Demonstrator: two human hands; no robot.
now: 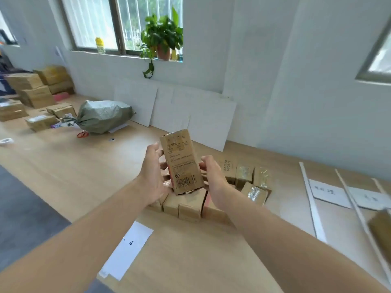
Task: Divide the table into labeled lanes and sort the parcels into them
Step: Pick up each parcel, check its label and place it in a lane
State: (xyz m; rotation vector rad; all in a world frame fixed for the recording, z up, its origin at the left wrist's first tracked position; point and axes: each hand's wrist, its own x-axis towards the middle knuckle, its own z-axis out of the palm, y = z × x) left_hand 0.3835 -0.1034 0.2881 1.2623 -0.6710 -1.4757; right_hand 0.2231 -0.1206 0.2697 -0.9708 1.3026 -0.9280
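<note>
A tall brown cardboard parcel (182, 161) with printed text and a barcode stands upright above a cluster of small brown parcels (188, 205) on the wooden table (74, 172). My left hand (152, 176) holds its left side with fingers curled behind it. My right hand (211, 176) holds its right lower side. More taped parcels (251, 180) lie just right of the cluster. A white paper label marked 4 (128, 248) lies near the front edge. Two more paper labels (328, 192) lie between white divider strips (312, 199) at the right.
A grey-green woven sack (103, 119) and red scissors (82, 134) lie on the table at the left. Stacks of brown cartons (36, 92) stand far left. White boards (179, 111) lean against the wall. A tape roll (6, 141) sits at the left edge.
</note>
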